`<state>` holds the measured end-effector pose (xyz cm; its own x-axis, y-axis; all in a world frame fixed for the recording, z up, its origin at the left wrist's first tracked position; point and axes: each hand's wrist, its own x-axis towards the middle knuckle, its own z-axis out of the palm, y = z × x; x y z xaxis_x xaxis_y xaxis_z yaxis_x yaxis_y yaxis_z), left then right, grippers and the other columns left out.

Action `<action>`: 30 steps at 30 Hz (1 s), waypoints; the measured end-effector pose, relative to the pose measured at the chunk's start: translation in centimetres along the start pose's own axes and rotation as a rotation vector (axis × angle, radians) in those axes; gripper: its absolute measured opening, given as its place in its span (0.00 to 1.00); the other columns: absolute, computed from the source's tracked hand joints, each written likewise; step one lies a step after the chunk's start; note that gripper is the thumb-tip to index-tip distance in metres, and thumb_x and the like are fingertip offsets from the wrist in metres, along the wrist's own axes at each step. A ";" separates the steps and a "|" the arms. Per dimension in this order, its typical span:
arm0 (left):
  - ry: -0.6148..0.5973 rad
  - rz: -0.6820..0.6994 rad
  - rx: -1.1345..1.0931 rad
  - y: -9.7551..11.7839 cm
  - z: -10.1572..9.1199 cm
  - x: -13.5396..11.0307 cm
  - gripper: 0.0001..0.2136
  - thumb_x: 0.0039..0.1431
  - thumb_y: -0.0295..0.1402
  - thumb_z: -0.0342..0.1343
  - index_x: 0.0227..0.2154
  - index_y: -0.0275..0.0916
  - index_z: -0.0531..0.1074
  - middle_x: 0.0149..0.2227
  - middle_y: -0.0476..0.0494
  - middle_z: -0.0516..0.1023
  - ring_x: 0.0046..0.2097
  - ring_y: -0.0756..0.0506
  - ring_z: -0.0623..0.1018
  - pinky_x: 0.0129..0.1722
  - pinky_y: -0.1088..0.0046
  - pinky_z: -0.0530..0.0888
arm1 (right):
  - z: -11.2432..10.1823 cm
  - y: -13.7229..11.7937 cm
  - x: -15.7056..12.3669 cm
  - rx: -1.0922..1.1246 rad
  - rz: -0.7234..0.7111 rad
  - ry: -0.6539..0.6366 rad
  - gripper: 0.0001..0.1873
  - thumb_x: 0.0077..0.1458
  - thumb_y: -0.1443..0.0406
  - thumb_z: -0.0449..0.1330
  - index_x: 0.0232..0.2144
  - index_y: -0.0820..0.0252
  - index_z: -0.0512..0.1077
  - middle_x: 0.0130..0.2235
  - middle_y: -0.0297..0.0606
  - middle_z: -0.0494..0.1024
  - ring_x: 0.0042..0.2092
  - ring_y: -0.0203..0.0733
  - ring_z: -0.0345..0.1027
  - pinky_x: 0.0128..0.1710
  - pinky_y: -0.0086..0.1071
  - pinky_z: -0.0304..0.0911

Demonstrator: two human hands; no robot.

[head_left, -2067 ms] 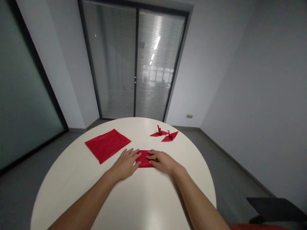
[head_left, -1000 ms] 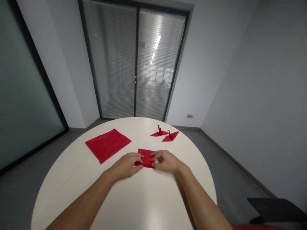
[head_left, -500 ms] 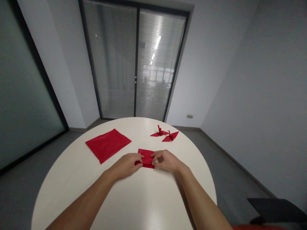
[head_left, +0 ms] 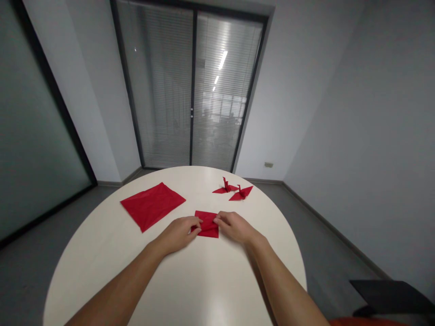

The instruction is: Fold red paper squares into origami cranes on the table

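Observation:
A small folded sheet of red paper (head_left: 208,222) lies on the round white table in front of me, a crease running along its near side. My left hand (head_left: 183,231) pinches its left edge between thumb and fingers. At its right edge is my right hand (head_left: 235,227), fingers bent and drawn together on the paper, the thumb partly hidden. Beyond my right hand stand two red origami cranes, one paper crane (head_left: 226,187) slightly behind the other crane (head_left: 242,194). To the left, a larger red paper sheet (head_left: 152,206) lies flat.
The white table (head_left: 190,280) has a rounded edge, with grey floor around it. A glass door with blinds (head_left: 163,90) stands behind. At lower right is a black chair part (head_left: 390,296) beside something orange-red.
My right thumb has drawn in from the near right edge of the folded paper, showing more of its near corner. My left hand stays at the left edge; the cranes and large sheet stay put.

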<state>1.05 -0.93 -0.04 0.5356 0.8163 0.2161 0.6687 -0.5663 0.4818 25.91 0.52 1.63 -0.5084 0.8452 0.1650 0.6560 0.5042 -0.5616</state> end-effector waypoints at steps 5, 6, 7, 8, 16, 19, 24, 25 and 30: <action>0.005 -0.036 -0.019 0.4 -0.2 -0.1 0.09 0.65 0.35 0.50 0.39 0.42 0.75 0.40 0.45 0.80 0.39 0.44 0.77 0.38 0.71 0.69 | 0.2 0.2 0.1 -0.034 -0.043 -0.043 0.12 0.60 0.57 0.61 0.34 0.60 0.76 0.32 0.36 0.77 0.31 0.37 0.64 0.31 0.29 0.54; 0.007 -0.035 -0.024 0.5 -0.3 -0.1 0.09 0.65 0.34 0.50 0.38 0.42 0.75 0.40 0.45 0.79 0.39 0.44 0.77 0.39 0.71 0.69 | 0.3 0.3 0.2 -0.048 -0.043 -0.033 0.11 0.61 0.58 0.60 0.33 0.60 0.76 0.32 0.36 0.76 0.31 0.37 0.64 0.31 0.29 0.54; 0.007 -0.031 -0.031 0.5 -0.3 -0.1 0.09 0.65 0.34 0.49 0.39 0.42 0.75 0.41 0.45 0.79 0.40 0.44 0.76 0.39 0.71 0.70 | 0.5 0.5 0.3 -0.061 -0.038 -0.016 0.11 0.62 0.60 0.58 0.32 0.60 0.76 0.31 0.37 0.76 0.31 0.37 0.64 0.31 0.29 0.54; 0.010 -0.024 -0.036 0.6 -0.3 -0.1 0.09 0.65 0.34 0.49 0.39 0.42 0.75 0.42 0.45 0.78 0.41 0.44 0.76 0.41 0.70 0.70 | 0.7 0.6 0.4 -0.073 -0.036 0.005 0.11 0.62 0.61 0.58 0.31 0.61 0.75 0.32 0.37 0.76 0.32 0.37 0.64 0.32 0.29 0.54; 0.056 -0.002 -0.026 0.4 0.1 0.0 0.09 0.64 0.32 0.52 0.45 0.41 0.73 0.46 0.42 0.77 0.49 0.41 0.74 0.48 0.65 0.71 | 1.8 0.5 0.8 -0.162 -0.047 0.096 0.08 0.63 0.64 0.57 0.32 0.60 0.72 0.35 0.39 0.75 0.38 0.41 0.65 0.39 0.31 0.58; 0.053 0.038 -0.028 -0.1 0.3 0.0 0.13 0.65 0.31 0.51 0.50 0.43 0.72 0.51 0.43 0.76 0.52 0.42 0.73 0.52 0.64 0.70 | 1.8 0.3 0.7 -0.175 -0.051 0.102 0.05 0.63 0.65 0.58 0.34 0.60 0.72 0.36 0.39 0.75 0.39 0.41 0.65 0.40 0.32 0.59; -0.004 0.104 0.038 -0.4 0.3 0.1 0.14 0.67 0.31 0.50 0.49 0.47 0.77 0.51 0.45 0.76 0.54 0.42 0.72 0.55 0.64 0.69 | 2.3 0.8 0.9 -0.226 -0.072 0.126 0.05 0.63 0.67 0.57 0.40 0.60 0.74 0.40 0.41 0.76 0.44 0.43 0.66 0.44 0.33 0.60; -0.010 0.112 0.052 -0.4 0.3 0.1 0.14 0.68 0.32 0.49 0.49 0.47 0.77 0.52 0.45 0.76 0.54 0.42 0.72 0.55 0.64 0.69 | 2.4 1.0 0.9 -0.242 -0.073 0.138 0.06 0.63 0.67 0.57 0.42 0.60 0.74 0.41 0.42 0.76 0.45 0.43 0.66 0.45 0.34 0.60; -0.019 0.184 0.119 0.2 -0.2 0.0 0.14 0.68 0.35 0.50 0.51 0.48 0.77 0.50 0.44 0.76 0.52 0.42 0.72 0.52 0.64 0.70 | 2.4 0.9 1.2 -0.309 -0.043 0.198 0.09 0.62 0.71 0.56 0.42 0.60 0.75 0.43 0.43 0.75 0.46 0.44 0.66 0.47 0.34 0.60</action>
<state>1.13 -1.01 0.22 0.6629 0.6964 0.2749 0.6142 -0.7158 0.3323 24.56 1.52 -0.61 -0.4408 0.8248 0.3542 0.7893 0.5441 -0.2847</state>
